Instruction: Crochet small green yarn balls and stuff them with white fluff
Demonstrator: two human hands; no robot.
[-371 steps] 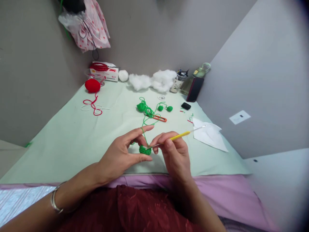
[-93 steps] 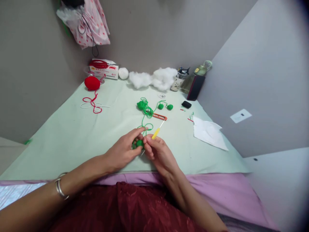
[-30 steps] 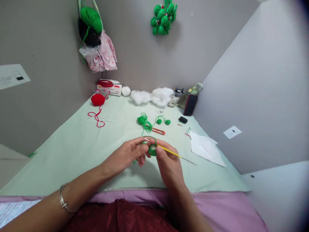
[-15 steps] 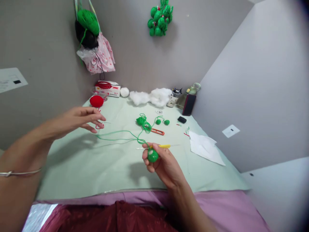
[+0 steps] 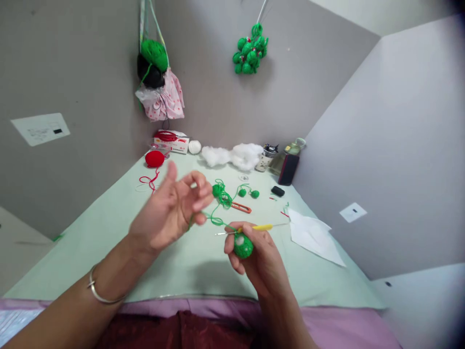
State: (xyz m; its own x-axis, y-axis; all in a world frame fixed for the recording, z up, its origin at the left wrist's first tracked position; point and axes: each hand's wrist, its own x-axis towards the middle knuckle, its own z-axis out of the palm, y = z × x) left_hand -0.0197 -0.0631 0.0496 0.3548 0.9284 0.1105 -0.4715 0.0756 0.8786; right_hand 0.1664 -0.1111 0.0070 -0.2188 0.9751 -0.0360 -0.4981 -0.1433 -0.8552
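Observation:
My right hand (image 5: pixel 254 252) pinches a crochet hook with a yellow grip (image 5: pixel 262 228) and a small green crocheted ball (image 5: pixel 243 245) under its fingers. Pale filling shows at an opening in the ball. Left of it, my left hand (image 5: pixel 174 208) is raised over the table, palm turned up and thumb out, its fingers apart and partly curled. Green yarn (image 5: pixel 217 221) runs from the ball in loops to the little-finger side of my left hand. Beyond the hands lies a tangled green yarn ball (image 5: pixel 219 190), beside an orange slotted tool (image 5: pixel 241 207).
Two small green balls (image 5: pixel 255 194), a black case (image 5: pixel 278 191) and white paper (image 5: pixel 316 235) lie to the right. White stuffing (image 5: pixel 247 156), a pen cup (image 5: pixel 266 159) and a leaning phone (image 5: pixel 289 169) stand along the back. Red yarn (image 5: pixel 154 159) sits at the back left.
My left hand has moved right, closer to my right hand, and turned its palm up. The yarn between the hands spans a shorter distance. The view has shifted, while my right hand keeps its hold.

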